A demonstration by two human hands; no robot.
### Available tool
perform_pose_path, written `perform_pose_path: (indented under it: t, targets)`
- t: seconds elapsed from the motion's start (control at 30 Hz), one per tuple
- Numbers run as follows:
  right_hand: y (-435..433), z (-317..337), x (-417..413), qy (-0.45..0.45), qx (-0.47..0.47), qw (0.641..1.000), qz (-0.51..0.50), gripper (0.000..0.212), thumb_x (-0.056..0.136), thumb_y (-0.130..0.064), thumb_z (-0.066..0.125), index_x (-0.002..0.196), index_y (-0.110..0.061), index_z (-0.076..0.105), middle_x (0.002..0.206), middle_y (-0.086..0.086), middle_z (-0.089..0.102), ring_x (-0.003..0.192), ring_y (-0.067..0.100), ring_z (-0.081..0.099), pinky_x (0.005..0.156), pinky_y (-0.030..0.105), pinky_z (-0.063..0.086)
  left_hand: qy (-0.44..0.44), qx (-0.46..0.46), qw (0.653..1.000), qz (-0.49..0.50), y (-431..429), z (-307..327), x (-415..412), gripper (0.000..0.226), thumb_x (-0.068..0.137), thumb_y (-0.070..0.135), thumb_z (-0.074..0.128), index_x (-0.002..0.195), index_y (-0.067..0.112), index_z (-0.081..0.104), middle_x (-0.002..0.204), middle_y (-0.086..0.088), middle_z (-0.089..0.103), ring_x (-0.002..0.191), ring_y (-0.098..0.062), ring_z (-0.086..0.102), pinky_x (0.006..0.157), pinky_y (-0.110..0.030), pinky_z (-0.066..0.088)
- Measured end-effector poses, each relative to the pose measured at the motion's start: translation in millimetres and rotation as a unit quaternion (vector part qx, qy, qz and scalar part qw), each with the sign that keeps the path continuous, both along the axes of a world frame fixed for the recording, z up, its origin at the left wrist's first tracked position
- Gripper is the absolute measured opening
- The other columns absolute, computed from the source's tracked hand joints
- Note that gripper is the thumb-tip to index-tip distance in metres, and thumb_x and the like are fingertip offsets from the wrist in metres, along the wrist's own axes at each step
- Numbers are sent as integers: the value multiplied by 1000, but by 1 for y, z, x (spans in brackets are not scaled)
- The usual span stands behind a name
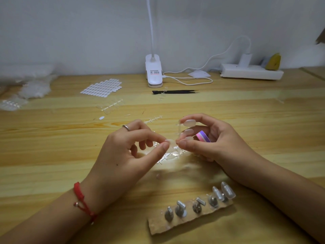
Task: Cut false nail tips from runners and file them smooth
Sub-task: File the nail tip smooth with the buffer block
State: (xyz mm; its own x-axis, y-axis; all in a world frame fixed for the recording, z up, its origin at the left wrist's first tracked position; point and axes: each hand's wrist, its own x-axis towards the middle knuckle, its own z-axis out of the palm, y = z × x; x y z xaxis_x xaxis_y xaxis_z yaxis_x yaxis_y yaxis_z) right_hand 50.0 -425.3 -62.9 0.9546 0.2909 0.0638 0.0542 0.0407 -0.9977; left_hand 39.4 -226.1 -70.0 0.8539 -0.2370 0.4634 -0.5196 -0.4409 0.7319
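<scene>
My right hand (213, 140) holds a clear plastic runner (179, 131) upright between thumb and fingers, with several pale false nail tips (189, 122) on its right side. A pink and purple file block (203, 136) is tucked in the same hand's curled fingers. My left hand (129, 153) pinches one clear nail tip (170, 143) at the runner's lower end between thumb and forefinger. A small heap of clear runners and tips (169, 156) lies on the wooden table below both hands.
A cardboard strip (191, 217) with several metal pegs, some carrying nail tips, lies near the front. Black tweezers (175, 92), a sheet of adhesive tabs (102, 88), a white clip lamp (153, 71), a power strip (251, 72) and loose runners (110, 105) sit farther back.
</scene>
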Motion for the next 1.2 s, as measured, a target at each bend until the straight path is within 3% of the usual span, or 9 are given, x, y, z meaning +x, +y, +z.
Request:
perform_pose_path:
  t: [0.1, 0.23, 0.37, 0.63, 0.8, 1.0, 1.1, 1.2]
  targets:
    - [-1, -1, 0, 4, -5, 1000, -2, 46, 64, -14, 78, 108, -14, 65, 76, -2, 71, 57, 1, 61, 51, 7, 42, 58, -32, 998, -5, 1, -2, 3, 10, 71, 39, 72, 75, 29, 75, 72, 7, 54, 61, -9, 49, 50, -17, 37]
    - [-1, 0, 1, 9, -6, 1000, -2, 46, 64, -11, 77, 108, -11, 64, 74, -2, 71, 55, 0, 60, 50, 6, 42, 121, -66, 990, -33, 3, -2, 6, 14, 69, 41, 81, 76, 30, 76, 74, 0, 55, 63, -13, 49, 50, -19, 41]
    - [-1, 2, 1, 15, 1, 1000, 11, 44, 64, -8, 76, 106, -10, 64, 71, -3, 70, 50, -1, 58, 48, 5, 41, 145, -93, 984, -40, 3, 1, 7, 17, 64, 40, 73, 74, 28, 77, 76, -10, 55, 58, -13, 49, 47, -16, 40]
    - [-3, 5, 0, 10, -21, 999, 33, 40, 64, -9, 77, 101, -14, 65, 71, -2, 72, 54, -1, 62, 49, 5, 43, 159, -89, 982, -54, 1, 6, 6, 20, 61, 41, 72, 73, 27, 78, 76, -20, 56, 59, -15, 47, 47, -15, 38]
    - [-5, 2, 0, -1, -29, 997, 67, 30, 61, -15, 81, 88, -25, 71, 74, 0, 73, 67, 7, 67, 64, 12, 49, 160, -51, 982, -83, 2, 5, 4, 16, 66, 44, 78, 75, 31, 78, 74, -14, 58, 62, -25, 47, 55, -24, 35]
    - [-6, -3, 3, 0, -13, 1000, 26, 29, 59, -21, 81, 86, -31, 76, 72, -8, 69, 60, 0, 61, 54, 7, 44, 141, -69, 986, -49, 2, 4, 5, 12, 66, 37, 74, 66, 25, 73, 75, -19, 57, 57, -32, 43, 52, -26, 34]
    - [-7, -6, 5, -11, -24, 1000, 11, 26, 61, -22, 79, 85, -32, 76, 72, -10, 68, 63, 0, 60, 56, 8, 45, 138, -88, 986, -42, 3, 3, 5, 15, 67, 34, 73, 64, 20, 68, 67, -19, 55, 50, -18, 39, 47, -20, 33]
    - [-7, -6, 5, -44, -95, 994, -7, 31, 62, -30, 80, 92, -32, 75, 87, -10, 72, 77, 1, 66, 66, 9, 49, 124, -106, 986, -32, 5, 2, 6, 20, 67, 35, 73, 66, 18, 64, 61, 0, 56, 51, -5, 43, 48, -15, 34]
